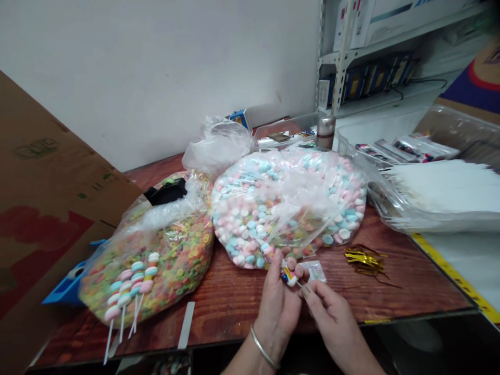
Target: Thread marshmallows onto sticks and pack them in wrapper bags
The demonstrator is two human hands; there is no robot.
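Nearby, gold twist ties (365,260), bagged candies (289,208)

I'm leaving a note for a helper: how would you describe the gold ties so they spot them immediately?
On the reddish wooden table, find the big clear bag of pastel candies. Just below that bag's right side, beyond the person's right hand, lies a loose tangle of gold twist ties, the only gold thing on the wood.
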